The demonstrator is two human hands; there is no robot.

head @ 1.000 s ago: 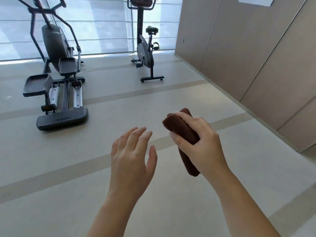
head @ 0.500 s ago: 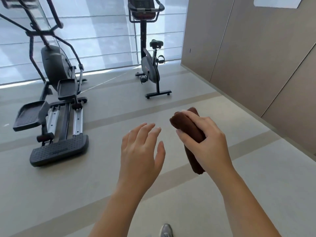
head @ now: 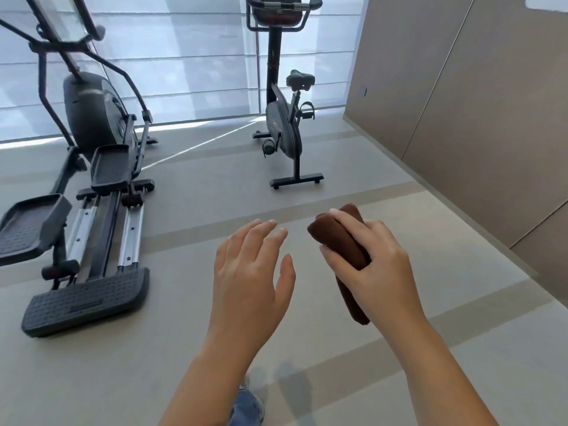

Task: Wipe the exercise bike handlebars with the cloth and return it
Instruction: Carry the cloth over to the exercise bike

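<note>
1. At the very bottom of the view, between the two forearms, a blurred shoe point(head: 249, 404) and a denim hem show above the pale floor point(head: 123, 379); the person appears to be on foot.
2. The left hand point(head: 250, 272) is held out palm down, fingers loosely spread, gripping nothing.
3. Just to its right, with a clear gap between them, the right hand point(head: 373, 265) is closed around a rolled brown cloth point(head: 338, 241). The fingers wrap over the top of the roll and the thumb presses its left side.
4. The cloth's long axis runs from near-right to far-left: its rounded end pokes out beyond the fingers toward the far side, and its other end hangs below the palm.
5. Further off on the left stands an elliptical trainer point(head: 92, 179), with a ridged foot plate nearest the viewer. It is not part of the task.
6. The exercise bike point(head: 282, 130) stands far ahead, slightly left of the cloth and well apart from both hands, in front of a bright blinded window.
7. Its handlebars point(head: 278, 16) sit at the top edge of the view, partly cut off, well above the saddle.
8. The cloth-holding right hand is already on the bike's side, so the judgement is that the approach continues straight forward, then the cloth must be raised to the bars. Wiping has not begun.
9. A tan panelled wall point(head: 461, 103) runs along the right.
</note>
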